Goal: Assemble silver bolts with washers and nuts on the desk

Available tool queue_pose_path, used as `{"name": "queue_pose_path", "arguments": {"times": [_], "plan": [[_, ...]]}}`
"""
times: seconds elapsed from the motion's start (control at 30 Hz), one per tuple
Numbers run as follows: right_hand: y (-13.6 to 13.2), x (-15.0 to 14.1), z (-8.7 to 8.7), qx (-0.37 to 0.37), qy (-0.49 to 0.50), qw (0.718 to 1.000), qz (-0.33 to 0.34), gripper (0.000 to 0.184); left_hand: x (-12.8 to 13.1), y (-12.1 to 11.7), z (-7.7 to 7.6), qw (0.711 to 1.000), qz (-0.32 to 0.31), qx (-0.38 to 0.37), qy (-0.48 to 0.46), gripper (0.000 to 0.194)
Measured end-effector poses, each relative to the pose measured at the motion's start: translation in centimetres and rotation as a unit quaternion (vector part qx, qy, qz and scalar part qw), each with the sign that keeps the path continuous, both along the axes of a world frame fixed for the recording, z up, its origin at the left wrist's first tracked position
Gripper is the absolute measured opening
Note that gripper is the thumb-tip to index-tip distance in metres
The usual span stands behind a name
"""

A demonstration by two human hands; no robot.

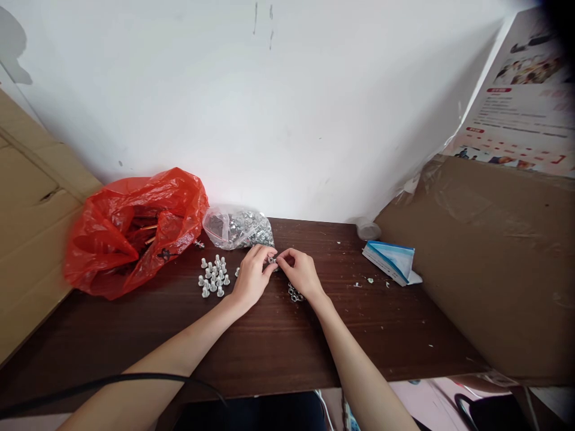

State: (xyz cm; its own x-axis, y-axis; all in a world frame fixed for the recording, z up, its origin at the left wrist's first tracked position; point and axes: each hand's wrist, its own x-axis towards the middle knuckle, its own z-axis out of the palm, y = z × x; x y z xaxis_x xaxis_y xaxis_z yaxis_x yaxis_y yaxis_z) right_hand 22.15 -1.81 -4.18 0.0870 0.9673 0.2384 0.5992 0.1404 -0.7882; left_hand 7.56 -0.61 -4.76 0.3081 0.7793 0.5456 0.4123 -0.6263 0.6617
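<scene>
Thumbs and forefingers of my left hand [251,278] and right hand [303,274] pinched in, clamped on small metal piece [272,261], equally near both. Its long axis too small to make out. From my fingertips: nuts [295,293] at five o'clock, nearer right wrist; upright bolts [214,279] between eight and nine, nearer left hand; clear bag [217,225] at eleven.

Over dozen bolts [220,291] stood; several nuts [294,293] lay, too small for exact count; one small metal piece [272,260] was held. One red plastic bag [105,239], one clear bag [240,229], one blue-and-white packet [390,261] sat.
</scene>
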Motion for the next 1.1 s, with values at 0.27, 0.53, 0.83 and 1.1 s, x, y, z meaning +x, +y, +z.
{"name": "queue_pose_path", "arguments": {"times": [0.27, 0.53, 0.83, 1.1], "plan": [[-0.1, 0.0, 0.2, -0.009, 0.006, 1.000, 0.006, 0.023, 0.2, 0.2, -0.3, 0.999, -0.038, -0.003, -0.032, 0.013], [-0.2, 0.0, 0.4, -0.030, 0.024, 0.999, 0.010, 0.023, 0.1, 0.8, -0.5, 1.000, -0.002, -0.019, -0.003, 0.014], [-0.5, 0.2, 0.6, -0.043, 0.052, 0.997, 0.036, 0.017, 0.3, 0.9, -0.9, 0.995, -0.034, -0.065, -0.060, 0.038], [-0.3, 0.4, 0.4, -0.042, 0.065, 0.996, 0.037, 0.015, 0.0, 0.7, -1.1, 0.997, 0.009, -0.045, 0.060, 0.047]]}}
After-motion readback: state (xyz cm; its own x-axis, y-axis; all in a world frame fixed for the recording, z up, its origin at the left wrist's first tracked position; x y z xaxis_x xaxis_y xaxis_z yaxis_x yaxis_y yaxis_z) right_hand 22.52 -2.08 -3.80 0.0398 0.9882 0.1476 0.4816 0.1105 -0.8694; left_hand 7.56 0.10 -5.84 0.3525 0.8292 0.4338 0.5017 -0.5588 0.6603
